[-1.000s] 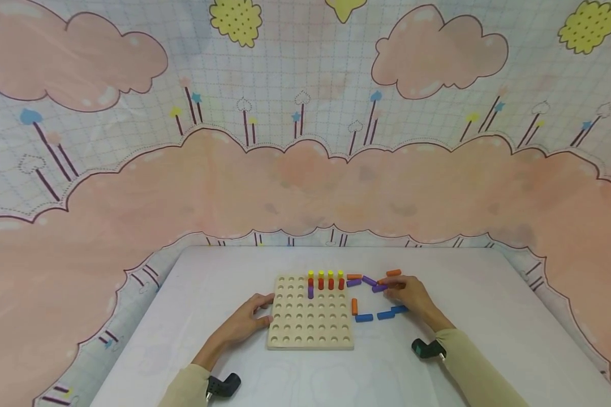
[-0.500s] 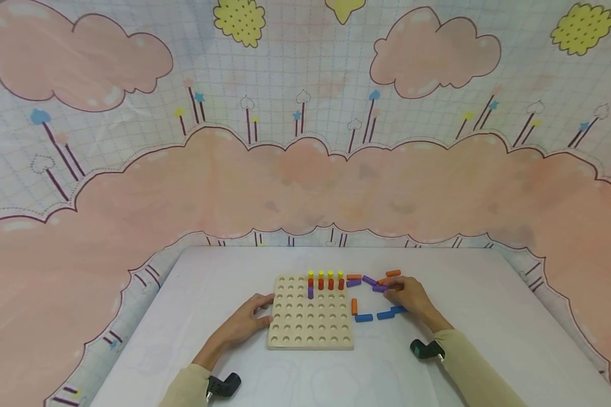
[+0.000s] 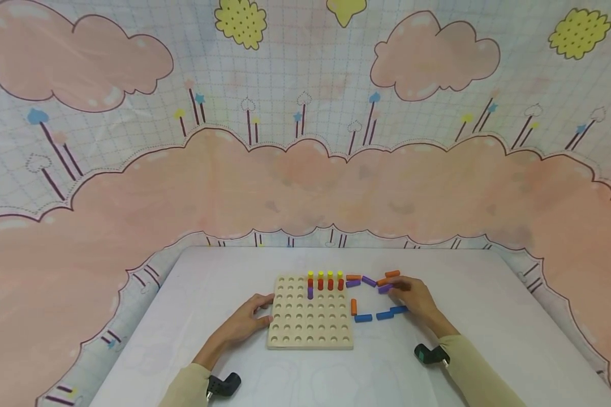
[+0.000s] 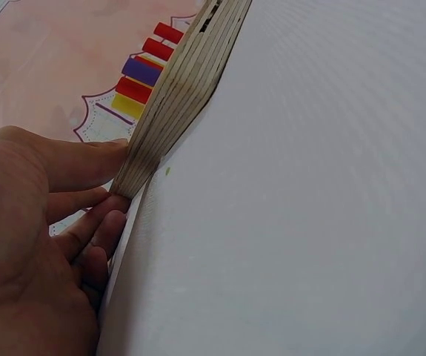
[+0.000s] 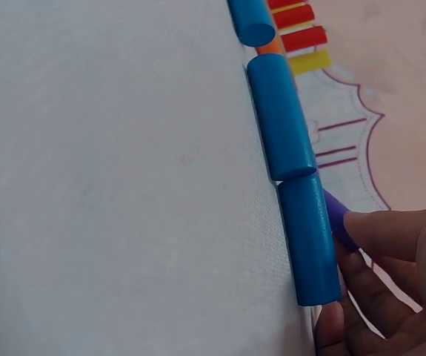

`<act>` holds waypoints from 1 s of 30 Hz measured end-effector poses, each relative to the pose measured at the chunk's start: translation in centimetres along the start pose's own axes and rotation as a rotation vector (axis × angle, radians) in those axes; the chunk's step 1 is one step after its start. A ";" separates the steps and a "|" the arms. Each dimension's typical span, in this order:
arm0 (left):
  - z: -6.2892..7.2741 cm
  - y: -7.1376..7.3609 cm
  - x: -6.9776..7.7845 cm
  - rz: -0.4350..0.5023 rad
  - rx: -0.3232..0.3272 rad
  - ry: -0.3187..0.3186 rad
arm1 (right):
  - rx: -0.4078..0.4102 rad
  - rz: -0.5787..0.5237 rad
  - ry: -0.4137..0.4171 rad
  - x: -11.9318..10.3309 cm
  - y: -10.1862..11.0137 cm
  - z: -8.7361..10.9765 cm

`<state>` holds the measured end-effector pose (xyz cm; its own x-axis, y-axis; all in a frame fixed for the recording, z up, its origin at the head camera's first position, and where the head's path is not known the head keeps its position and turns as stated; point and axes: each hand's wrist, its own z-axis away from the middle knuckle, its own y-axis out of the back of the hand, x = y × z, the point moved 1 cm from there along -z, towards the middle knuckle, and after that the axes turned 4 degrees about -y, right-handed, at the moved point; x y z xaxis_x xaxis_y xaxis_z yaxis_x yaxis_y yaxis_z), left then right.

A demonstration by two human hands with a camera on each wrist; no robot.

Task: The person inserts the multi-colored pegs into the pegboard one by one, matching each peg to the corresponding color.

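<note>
A pale wooden pegboard (image 3: 304, 322) with rows of round holes lies on the table. My left hand (image 3: 246, 317) rests against its left side, thumb and fingertips spread along the edge; the left wrist view shows the fingers (image 4: 87, 159) at the layered wood. At the board's far right stand several yellow pegs (image 3: 330, 274) with red pegs (image 3: 330, 285) in front, plus one purple peg (image 3: 310, 293) nearer. To the right of the board, my right hand (image 3: 418, 298) pinches another purple peg (image 5: 336, 215) by its end, low over the table.
Blue pegs (image 3: 364, 318) lie in a loose row right of the board, just in front of the right hand. Orange pegs (image 3: 353, 307) and further purple pegs (image 3: 369, 281) lie scattered there. The white table (image 3: 315, 379) meets a patterned curtain (image 3: 305, 186) behind.
The purple peg at my right fingertips has shifted slightly to the right, away from the loose purple peg beside it. My left hand and the board have stayed in place.
</note>
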<state>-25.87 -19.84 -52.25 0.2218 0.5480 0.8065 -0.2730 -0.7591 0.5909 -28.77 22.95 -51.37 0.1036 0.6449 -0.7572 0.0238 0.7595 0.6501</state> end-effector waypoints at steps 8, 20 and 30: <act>-0.3 0.1 0.2 0.010 -0.003 -0.002 | 0.011 -0.037 -0.024 0.1 0.4 -0.3; -0.7 0.2 0.2 0.021 -0.009 0.002 | 0.025 -0.066 0.044 -1.5 1.1 -0.1; -0.6 0.3 0.1 0.035 -0.012 -0.001 | 0.008 -0.119 0.118 -4.0 1.0 0.7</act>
<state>-26.53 -19.77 -51.97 0.2124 0.5210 0.8267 -0.2917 -0.7736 0.5625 -28.51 21.03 -47.63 -0.0182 0.5564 -0.8307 0.0373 0.8306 0.5556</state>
